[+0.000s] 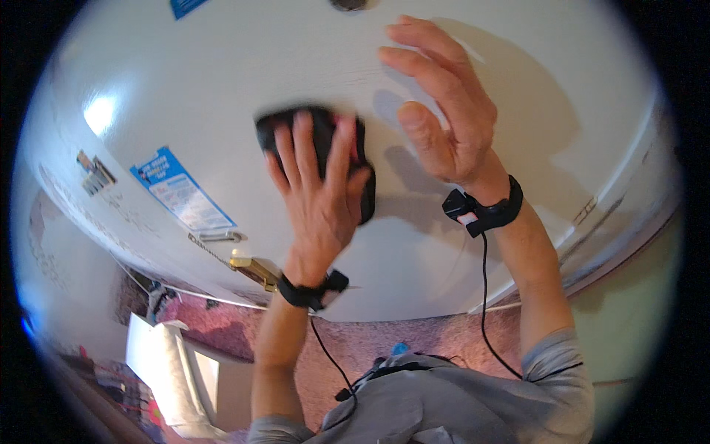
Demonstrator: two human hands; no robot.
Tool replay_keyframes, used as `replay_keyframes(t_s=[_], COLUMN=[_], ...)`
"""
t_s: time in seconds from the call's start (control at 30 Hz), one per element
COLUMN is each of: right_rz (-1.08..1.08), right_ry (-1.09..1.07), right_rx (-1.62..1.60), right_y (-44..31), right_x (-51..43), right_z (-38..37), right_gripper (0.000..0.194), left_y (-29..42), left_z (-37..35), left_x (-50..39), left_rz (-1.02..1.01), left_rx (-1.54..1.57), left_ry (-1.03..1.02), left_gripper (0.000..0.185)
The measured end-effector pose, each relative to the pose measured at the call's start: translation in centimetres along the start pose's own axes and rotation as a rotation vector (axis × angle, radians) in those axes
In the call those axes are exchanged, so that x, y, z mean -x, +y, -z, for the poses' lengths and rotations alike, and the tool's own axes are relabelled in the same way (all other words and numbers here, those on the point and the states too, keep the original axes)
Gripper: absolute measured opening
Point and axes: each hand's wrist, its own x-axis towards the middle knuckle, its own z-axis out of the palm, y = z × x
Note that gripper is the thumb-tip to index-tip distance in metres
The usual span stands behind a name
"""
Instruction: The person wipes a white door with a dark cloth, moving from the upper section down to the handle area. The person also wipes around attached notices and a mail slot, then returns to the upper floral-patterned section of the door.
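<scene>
A white painted door (222,83) fills most of the view. My left hand (321,177) lies with fingers spread over a black cloth (277,125) with a reddish patch, pressed flat to the door; the cloth's edges are blurred. To its right, my right hand (449,105) is raised in front of the door with fingers apart and curved, holding nothing, and casts a shadow on it. Each wrist wears a black strap with a small device and a cable.
A blue and white printed notice (186,191) sits on the door, left of my left hand. Below it are a metal handle (219,237), a chain and a brass lock (252,269). A hinge (585,211) is at the right edge. Reddish carpet (327,338) covers the floor.
</scene>
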Motion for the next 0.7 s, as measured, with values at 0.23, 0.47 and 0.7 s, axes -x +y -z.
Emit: replay_keyframes(t_s=[0.23,0.47,0.7], right_rz=[0.04,-0.043,-0.065], right_ry=[-0.035,-0.006,-0.205], right_rx=[0.017,-0.044,0.0], right_y=[-0.2,-0.2,-2.8], right_x=[0.1,0.8,3.8], right_z=[0.1,-0.1,0.5], right_gripper=[0.041,0.037,0.043], left_y=[1.1,0.8,1.0], left_z=[-2.8,-0.5,-1.6], left_x=[10.5,-0.1,1.7], left_rz=[0.024,-0.004,0.024], left_rx=[-0.032,-0.032,-0.04], left_ry=[-0.177,-0.006,-0.038], left_gripper=[0.076,0.072,0.071])
